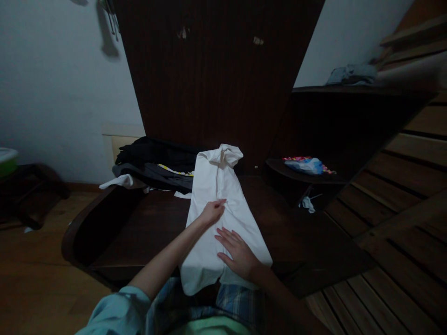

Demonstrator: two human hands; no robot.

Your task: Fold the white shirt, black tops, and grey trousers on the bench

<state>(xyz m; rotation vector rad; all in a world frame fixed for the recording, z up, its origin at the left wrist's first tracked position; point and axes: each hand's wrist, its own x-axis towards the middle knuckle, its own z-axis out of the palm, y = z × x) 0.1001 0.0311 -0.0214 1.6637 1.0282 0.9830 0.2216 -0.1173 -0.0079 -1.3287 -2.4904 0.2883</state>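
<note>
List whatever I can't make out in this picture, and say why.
All in the head view:
- Cloth of the white garment beneath the right hand: covered by that hand.
- Whether the left hand grips the cloth: too small and dim.
- Green container: cut off by the left edge.
- Separate pieces in the dark clothes pile: lost in shadow and overlap.

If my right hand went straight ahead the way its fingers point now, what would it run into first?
Probably your left forearm, near the wrist: your right hand points forward and leftward over the white shirt. Height is hard to judge, though.
</note>
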